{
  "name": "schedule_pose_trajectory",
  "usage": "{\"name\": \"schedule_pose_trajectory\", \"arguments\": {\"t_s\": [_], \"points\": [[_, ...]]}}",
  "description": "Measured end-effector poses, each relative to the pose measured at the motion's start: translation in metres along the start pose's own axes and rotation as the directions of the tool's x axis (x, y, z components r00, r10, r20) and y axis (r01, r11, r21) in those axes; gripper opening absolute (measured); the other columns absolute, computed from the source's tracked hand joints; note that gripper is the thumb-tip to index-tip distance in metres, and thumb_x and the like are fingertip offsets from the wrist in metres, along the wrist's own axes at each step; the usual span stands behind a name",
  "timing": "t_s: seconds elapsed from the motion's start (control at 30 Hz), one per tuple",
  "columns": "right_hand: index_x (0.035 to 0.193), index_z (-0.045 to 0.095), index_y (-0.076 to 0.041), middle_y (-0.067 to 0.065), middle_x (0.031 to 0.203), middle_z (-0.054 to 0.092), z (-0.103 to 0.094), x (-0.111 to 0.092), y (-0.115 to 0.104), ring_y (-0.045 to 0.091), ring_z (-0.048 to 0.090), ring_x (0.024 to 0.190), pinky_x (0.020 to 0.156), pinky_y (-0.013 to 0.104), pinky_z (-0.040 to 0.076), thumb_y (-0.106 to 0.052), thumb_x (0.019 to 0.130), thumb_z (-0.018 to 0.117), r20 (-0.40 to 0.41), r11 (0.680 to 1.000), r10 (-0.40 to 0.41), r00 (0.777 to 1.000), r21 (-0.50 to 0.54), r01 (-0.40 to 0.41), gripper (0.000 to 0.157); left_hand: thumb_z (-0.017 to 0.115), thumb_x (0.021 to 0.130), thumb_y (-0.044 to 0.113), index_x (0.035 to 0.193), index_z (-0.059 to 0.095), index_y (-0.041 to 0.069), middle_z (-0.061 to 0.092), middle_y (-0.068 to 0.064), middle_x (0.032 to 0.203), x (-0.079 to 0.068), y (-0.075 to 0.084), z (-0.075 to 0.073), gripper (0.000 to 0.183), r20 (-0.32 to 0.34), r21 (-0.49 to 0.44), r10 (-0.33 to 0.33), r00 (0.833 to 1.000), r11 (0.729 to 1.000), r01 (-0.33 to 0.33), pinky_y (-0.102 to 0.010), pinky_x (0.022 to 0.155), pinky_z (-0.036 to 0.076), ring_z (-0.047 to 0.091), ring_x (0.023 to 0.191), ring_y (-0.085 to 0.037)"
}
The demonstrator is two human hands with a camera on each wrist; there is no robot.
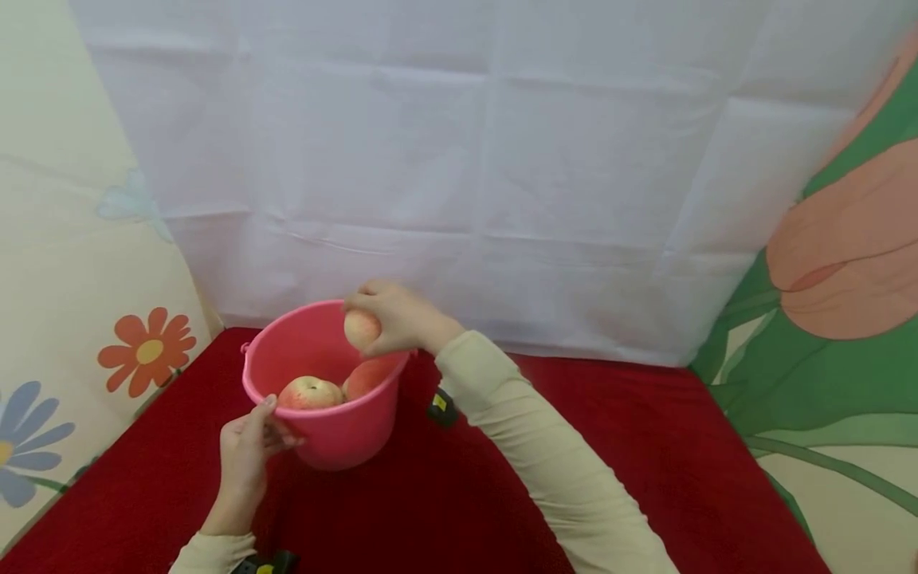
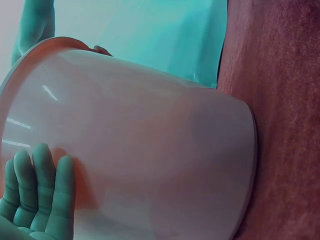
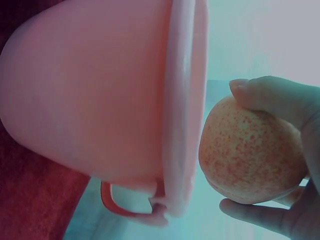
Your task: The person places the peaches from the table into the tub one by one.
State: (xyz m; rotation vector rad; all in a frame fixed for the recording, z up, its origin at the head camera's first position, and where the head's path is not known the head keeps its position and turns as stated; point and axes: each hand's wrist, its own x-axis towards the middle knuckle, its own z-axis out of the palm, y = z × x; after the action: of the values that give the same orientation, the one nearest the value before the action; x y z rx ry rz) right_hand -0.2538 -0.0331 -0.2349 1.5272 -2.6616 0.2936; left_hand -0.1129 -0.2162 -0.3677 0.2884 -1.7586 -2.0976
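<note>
A pink bucket [image 1: 344, 437] stands on the red cloth, with two peaches visible in it: a pale one [image 1: 311, 392] at the near left and a redder one [image 1: 367, 378] at the right. My left hand [image 1: 247, 454] holds the bucket's near-left rim, thumb at the top edge and fingers [image 2: 64, 187] along the outer wall. Above the right part of the opening, my right hand [image 1: 398, 317] grips another peach [image 1: 361, 328]. The right wrist view shows this speckled peach [image 3: 252, 150] between thumb and fingers, just beyond the rim. Part of the bucket's inside is hidden.
Red cloth [image 1: 610, 446] covers the table. A white sheet [image 1: 459, 159] hangs behind it, with flower-patterned cloth at both sides. The bucket's handle loop [image 3: 112, 200] shows at its rim. Small black devices sit at the right wrist [image 1: 442, 406] and left wrist [image 1: 276, 564].
</note>
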Motion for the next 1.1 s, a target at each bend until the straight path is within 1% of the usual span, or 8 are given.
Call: {"name": "schedule_pose_trajectory", "arguments": {"t_s": [0.13, 0.3, 0.57, 0.73, 0.83, 0.97, 1.03, 1.1], "points": [[0.124, 0.054, -0.017, 0.004, 0.12, 0.049, 0.004, 0.004, -0.003, 0.013, 0.046, 0.103, 0.082, 0.024, 0.043, -0.029, 0.07, 0.076, 0.025, 1.0, 0.021, 0.999, 0.02, -0.021, 0.059, 0.046, 0.096, 0.023, 0.055, 0.058, 0.011, 0.055, 0.0, 0.049, -0.001, -0.001, 0.001, 0.044, 0.006, -0.002, 0.0, 1.0, 1.0, 0.0, -0.024, 0.053, 0.053, 0.059, 0.046, -0.011], [0.123, 0.054, -0.017, 0.004, 0.119, 0.049, 0.008, 0.01, -0.002, 0.014, 0.047, 0.103, 0.082, 0.024, 0.043, -0.028, 0.069, 0.076, 0.023, 0.999, 0.035, 0.999, 0.014, -0.035, 0.059, 0.046, 0.095, 0.024, 0.054, 0.057, 0.011, 0.054, 0.0, 0.049, -0.001, -0.001, 0.005, 0.044, 0.002, 0.008, 0.004, 1.0, 1.0, -0.004, -0.024, 0.053, 0.053, 0.059, 0.046, -0.011], [0.125, 0.054, -0.018, 0.004, 0.121, 0.049, 0.017, 0.018, 0.001, 0.014, 0.046, 0.103, 0.083, 0.024, 0.043, -0.029, 0.07, 0.077, 0.075, 0.995, 0.089, 0.993, 0.026, -0.091, 0.061, 0.047, 0.095, 0.022, 0.053, 0.057, 0.011, 0.054, -0.001, 0.048, -0.001, -0.007, 0.015, 0.045, 0.003, 0.005, 0.013, 1.0, 1.0, -0.013, -0.026, 0.052, 0.053, 0.058, 0.045, -0.011], [0.125, 0.053, -0.016, 0.004, 0.119, 0.049, 0.019, 0.022, 0.002, 0.014, 0.047, 0.1, 0.08, 0.025, 0.044, -0.027, 0.07, 0.077, 0.061, 0.992, 0.108, 0.992, 0.06, -0.112, 0.061, 0.046, 0.096, 0.022, 0.053, 0.056, 0.011, 0.054, -0.001, 0.048, -0.002, -0.008, 0.017, 0.045, 0.001, 0.022, 0.011, 1.0, 1.0, -0.011, -0.025, 0.052, 0.053, 0.058, 0.045, -0.011], [0.13, 0.049, -0.016, 0.005, 0.124, 0.048, 0.02, 0.022, 0.004, 0.016, 0.046, 0.107, 0.088, 0.027, 0.042, -0.028, 0.075, 0.074, 0.041, 0.99, 0.116, 0.992, 0.07, -0.118, 0.062, 0.046, 0.096, 0.023, 0.054, 0.057, 0.011, 0.054, -0.001, 0.048, -0.001, -0.007, 0.019, 0.045, 0.006, 0.032, 0.003, 1.0, 0.999, -0.003, -0.025, 0.052, 0.053, 0.058, 0.045, -0.011], [0.136, 0.042, -0.016, 0.007, 0.135, 0.04, 0.019, 0.021, 0.005, 0.02, 0.038, 0.122, 0.101, 0.032, 0.034, -0.027, 0.082, 0.067, 0.027, 0.989, 0.124, 0.992, 0.083, -0.126, 0.06, 0.046, 0.096, 0.023, 0.054, 0.057, 0.01, 0.055, -0.001, 0.049, 0.0, -0.007, 0.021, 0.045, 0.012, 0.036, 0.004, 1.0, 0.999, -0.005, -0.026, 0.052, 0.053, 0.058, 0.045, -0.012], [0.136, 0.041, -0.016, 0.008, 0.138, 0.038, 0.017, 0.019, 0.005, 0.021, 0.035, 0.125, 0.103, 0.034, 0.032, -0.025, 0.084, 0.066, 0.021, 0.988, 0.124, 0.992, 0.086, -0.125, 0.059, 0.046, 0.096, 0.023, 0.053, 0.057, 0.01, 0.054, -0.001, 0.048, 0.0, -0.006, 0.021, 0.045, 0.013, 0.035, 0.008, 1.0, 0.999, -0.008, -0.026, 0.052, 0.053, 0.058, 0.045, -0.012], [0.135, 0.042, -0.014, 0.008, 0.137, 0.039, 0.016, 0.017, 0.005, 0.021, 0.036, 0.125, 0.102, 0.034, 0.033, -0.024, 0.084, 0.066, 0.017, 0.989, 0.12, 0.993, 0.086, -0.121, 0.057, 0.046, 0.096, 0.022, 0.053, 0.057, 0.01, 0.054, -0.001, 0.048, 0.001, -0.005, 0.022, 0.045, 0.018, 0.031, 0.01, 1.0, 0.999, -0.011, -0.025, 0.052, 0.053, 0.058, 0.045, -0.012]]}}
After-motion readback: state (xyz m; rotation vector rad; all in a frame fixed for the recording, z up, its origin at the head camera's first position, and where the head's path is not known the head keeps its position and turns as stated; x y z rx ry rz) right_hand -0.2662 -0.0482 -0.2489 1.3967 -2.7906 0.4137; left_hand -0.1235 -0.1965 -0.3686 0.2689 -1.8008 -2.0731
